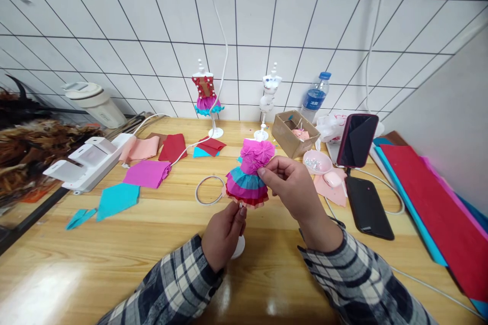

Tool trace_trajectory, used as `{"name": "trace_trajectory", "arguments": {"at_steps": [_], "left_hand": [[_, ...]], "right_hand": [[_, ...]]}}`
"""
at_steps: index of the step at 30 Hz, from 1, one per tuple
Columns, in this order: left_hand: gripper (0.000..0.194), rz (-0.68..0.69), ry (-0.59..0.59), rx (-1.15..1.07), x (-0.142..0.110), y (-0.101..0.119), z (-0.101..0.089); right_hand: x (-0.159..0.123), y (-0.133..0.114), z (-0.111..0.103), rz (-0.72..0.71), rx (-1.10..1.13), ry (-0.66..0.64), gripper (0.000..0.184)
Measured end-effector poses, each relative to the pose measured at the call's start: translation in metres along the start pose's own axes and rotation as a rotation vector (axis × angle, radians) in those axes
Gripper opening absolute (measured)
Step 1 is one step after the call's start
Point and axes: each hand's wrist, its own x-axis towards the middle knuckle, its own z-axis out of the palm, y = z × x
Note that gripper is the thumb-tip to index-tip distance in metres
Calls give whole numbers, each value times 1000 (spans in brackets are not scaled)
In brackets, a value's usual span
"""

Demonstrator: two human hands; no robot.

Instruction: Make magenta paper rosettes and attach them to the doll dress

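Observation:
A miniature paper dress (247, 183) is upright in front of me, with a pink ruffled bodice and a skirt in blue, magenta, red and peach tiers. It sits on a small mannequin stand whose white round base (239, 248) shows below. My left hand (221, 236) is closed around the stand's stem, just under the skirt hem. At the dress's right side, my right hand (292, 188) pinches the edge of the bodice near the waist between thumb and forefinger. The paper hides the mannequin's body.
Two more small mannequins, one dressed (206, 94) and one white (270, 89), stand by the tiled wall. A cardboard box (293, 144), bead bowl (318, 162) and two phones (369, 208) are rightward. Coloured paper (147, 174) and a power strip (91, 162) lie left.

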Motion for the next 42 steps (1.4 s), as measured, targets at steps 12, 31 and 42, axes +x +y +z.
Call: {"name": "trace_trajectory", "arguments": {"at_steps": [12, 31, 42], "left_hand": [[34, 46, 41, 166, -3, 1, -3], [49, -205, 15, -436, 0, 1, 9], [49, -155, -18, -344, -1, 4, 8]], "right_hand": [[2, 5, -2, 30, 63, 6, 29], [-7, 1, 3, -567, -145, 287, 11], [-8, 1, -3, -755, -340, 250, 3]]}}
